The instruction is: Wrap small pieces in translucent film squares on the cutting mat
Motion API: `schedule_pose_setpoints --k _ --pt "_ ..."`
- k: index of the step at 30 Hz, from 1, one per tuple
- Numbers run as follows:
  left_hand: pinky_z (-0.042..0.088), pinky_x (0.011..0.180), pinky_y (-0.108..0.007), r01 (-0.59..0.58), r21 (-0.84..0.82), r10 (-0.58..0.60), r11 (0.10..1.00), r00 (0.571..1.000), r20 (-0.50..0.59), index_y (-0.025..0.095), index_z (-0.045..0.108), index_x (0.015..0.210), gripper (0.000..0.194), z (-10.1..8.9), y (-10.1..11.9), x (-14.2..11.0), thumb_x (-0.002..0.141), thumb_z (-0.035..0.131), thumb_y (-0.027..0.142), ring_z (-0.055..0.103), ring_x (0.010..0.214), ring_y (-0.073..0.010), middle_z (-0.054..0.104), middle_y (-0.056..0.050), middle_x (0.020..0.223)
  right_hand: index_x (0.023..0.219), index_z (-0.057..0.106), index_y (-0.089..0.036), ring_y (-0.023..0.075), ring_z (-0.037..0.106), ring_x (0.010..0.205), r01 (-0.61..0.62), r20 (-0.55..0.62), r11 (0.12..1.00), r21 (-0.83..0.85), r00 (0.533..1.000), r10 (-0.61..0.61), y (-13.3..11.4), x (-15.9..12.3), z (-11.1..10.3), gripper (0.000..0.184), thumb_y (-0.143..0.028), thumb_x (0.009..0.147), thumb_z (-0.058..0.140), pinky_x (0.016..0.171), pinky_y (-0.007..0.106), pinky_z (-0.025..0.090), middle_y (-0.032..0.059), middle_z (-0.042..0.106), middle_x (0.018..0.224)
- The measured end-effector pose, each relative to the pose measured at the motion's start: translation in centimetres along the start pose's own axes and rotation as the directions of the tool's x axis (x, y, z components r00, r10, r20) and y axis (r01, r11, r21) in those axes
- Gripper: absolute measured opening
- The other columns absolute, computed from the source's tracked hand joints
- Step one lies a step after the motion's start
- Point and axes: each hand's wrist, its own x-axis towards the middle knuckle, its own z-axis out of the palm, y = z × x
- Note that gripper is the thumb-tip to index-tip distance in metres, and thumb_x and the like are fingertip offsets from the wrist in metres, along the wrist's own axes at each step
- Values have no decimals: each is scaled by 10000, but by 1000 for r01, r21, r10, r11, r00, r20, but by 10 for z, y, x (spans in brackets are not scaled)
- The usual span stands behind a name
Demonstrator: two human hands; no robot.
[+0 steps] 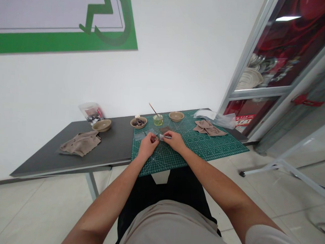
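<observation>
Both hands are close together over the green cutting mat (215, 145). My right hand (175, 141) pinches a small whitish piece (162, 137), perhaps plastic or paper; its kind is unclear. The fingers of my left hand (148, 145) are closed just beside that piece, and what they hold is too small to make out. Clear plastic pieces (140, 136) lie on the mat by the left hand. Beyond the right hand is a small brown piece (164, 129). Behind them stands a glass cup (158, 120) of yellowish liquid with a thin stick (153, 109) leaning in it.
A bowl of dark bits (138, 122) and another tan bowl (176, 116) stand at the back. At left are a bowl (102, 125), a plastic bag (91, 112) and a brown cloth (81, 143). A second cloth (208, 128) and clear plastic bags (218, 118) lie right.
</observation>
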Motion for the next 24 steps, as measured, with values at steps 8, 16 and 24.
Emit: schedule_pose_setpoints --k 8,16,24 --pt "365 597 -249 -5 -39 6 999 1000 24 203 557 816 107 -1 1 -4 791 601 298 507 588 -124 536 49 615 873 714 -202 158 644 759 10 8 1000 -10 1000 -10 1 1 1 145 -308 797 651 723 259 457 16 729 842" --pt "382 595 -248 -43 -83 45 996 999 20 205 553 793 85 7 12 3 769 608 265 505 591 -122 539 48 621 887 703 -211 174 649 809 -11 -5 999 -50 1000 10 1 2 -1 127 -269 808 621 754 274 462 18 728 872" --pt "396 603 -242 25 -236 -27 971 1000 -4 192 545 792 148 13 -4 8 784 605 328 495 579 -113 512 56 609 1084 656 -214 196 667 821 30 -56 975 -218 998 -43 -10 -7 2 243 -226 873 536 778 293 482 40 725 907"
